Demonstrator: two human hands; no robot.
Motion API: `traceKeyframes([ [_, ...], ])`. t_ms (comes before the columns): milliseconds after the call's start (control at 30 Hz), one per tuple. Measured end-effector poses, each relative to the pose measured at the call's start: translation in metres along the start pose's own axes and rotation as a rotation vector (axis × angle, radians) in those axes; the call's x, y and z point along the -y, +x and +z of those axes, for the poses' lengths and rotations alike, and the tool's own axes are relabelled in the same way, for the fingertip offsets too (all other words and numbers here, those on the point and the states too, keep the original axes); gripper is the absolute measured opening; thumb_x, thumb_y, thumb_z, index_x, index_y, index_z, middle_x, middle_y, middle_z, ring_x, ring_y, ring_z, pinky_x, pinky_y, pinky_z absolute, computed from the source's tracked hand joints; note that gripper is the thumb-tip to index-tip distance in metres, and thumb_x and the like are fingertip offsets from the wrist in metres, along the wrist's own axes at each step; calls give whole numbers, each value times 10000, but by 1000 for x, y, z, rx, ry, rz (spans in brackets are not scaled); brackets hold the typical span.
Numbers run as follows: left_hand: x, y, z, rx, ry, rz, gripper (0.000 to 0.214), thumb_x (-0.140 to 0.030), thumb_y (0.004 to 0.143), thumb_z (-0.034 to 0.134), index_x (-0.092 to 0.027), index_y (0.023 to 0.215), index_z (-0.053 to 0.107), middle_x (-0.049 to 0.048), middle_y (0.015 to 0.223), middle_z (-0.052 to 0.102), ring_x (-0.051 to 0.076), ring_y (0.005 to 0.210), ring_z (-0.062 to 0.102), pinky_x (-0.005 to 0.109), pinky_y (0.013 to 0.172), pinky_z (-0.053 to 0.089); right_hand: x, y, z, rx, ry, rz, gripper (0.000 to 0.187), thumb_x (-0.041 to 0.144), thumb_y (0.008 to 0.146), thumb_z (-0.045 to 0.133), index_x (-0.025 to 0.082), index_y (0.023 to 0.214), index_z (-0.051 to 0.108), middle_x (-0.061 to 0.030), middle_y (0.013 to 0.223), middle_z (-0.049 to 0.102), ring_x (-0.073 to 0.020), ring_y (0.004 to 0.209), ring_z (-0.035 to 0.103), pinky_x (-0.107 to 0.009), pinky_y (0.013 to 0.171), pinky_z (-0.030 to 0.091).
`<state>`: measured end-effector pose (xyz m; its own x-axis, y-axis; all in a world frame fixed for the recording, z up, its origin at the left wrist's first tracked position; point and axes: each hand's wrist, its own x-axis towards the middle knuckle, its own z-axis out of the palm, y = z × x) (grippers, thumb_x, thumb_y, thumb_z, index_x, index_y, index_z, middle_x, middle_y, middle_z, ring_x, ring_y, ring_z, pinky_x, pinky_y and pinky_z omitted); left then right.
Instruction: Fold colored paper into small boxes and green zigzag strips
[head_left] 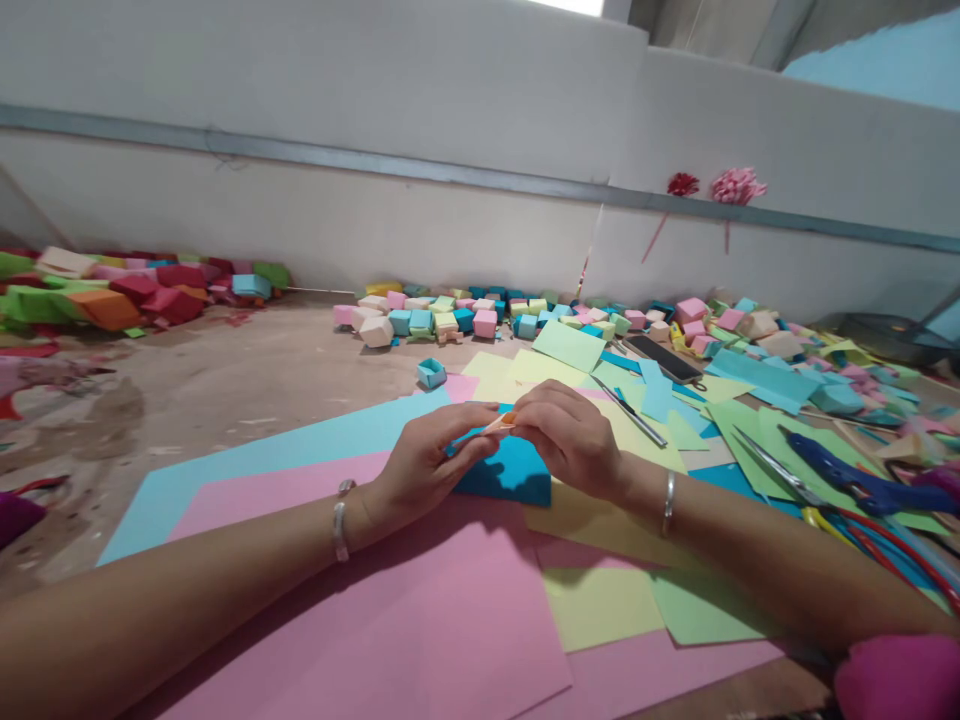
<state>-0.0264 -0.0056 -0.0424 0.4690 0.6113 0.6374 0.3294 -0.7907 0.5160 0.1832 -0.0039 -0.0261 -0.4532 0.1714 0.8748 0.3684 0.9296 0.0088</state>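
Note:
Between my two hands is a small folded piece of peach paper (pixel 501 425), partly covered by the fingers. My left hand (pixel 427 455) pinches its left side between thumb and fingers. On the other side, the curled fingers of my right hand (pixel 566 435) grip the same piece. Below them lies a dark blue paper sheet (pixel 517 475), on top of large pink sheets (pixel 450 610) and a light blue sheet (pixel 225 455). A small open light blue paper box (pixel 431 373) stands just beyond my left hand.
Many small coloured paper boxes (pixel 485 322) line the wall, with a brighter pile (pixel 105 295) at the left. To the right are a craft knife (pixel 630 412), a phone (pixel 664 358), scissors (pixel 799 485) and a blue glue gun (pixel 862 480). A person's sleeve (pixel 19 515) shows at the left edge.

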Motion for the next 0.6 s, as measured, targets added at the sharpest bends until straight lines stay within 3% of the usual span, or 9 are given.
traceKeyframes([
  [200, -23, 4, -4, -129, 62, 152, 124, -229, 843, 698, -200, 950, 644, 27, 860, 674, 153, 794, 615, 277, 735, 503, 6, 0, 0, 44, -58, -114, 134, 154, 947, 496, 194, 858, 588, -62, 799, 665, -157, 737, 564, -308, 697, 505],
  [433, -29, 7, -6, -158, -150, 96, 95, -159, 824, 704, -201, 784, 628, 7, 748, 623, 136, 710, 588, 266, 644, 484, 11, 1, -3, 40, -74, -96, 96, 144, 920, 527, 206, 864, 575, -53, 783, 655, -169, 732, 538, -314, 680, 479],
  [600, -33, 7, -9, -158, -236, 71, 94, -181, 843, 685, -214, 774, 629, -1, 736, 600, 133, 703, 559, 277, 640, 465, 19, 5, -6, 14, 31, -34, 93, 130, 921, 521, 205, 948, 568, -41, 784, 650, -157, 710, 550, -306, 678, 483],
])
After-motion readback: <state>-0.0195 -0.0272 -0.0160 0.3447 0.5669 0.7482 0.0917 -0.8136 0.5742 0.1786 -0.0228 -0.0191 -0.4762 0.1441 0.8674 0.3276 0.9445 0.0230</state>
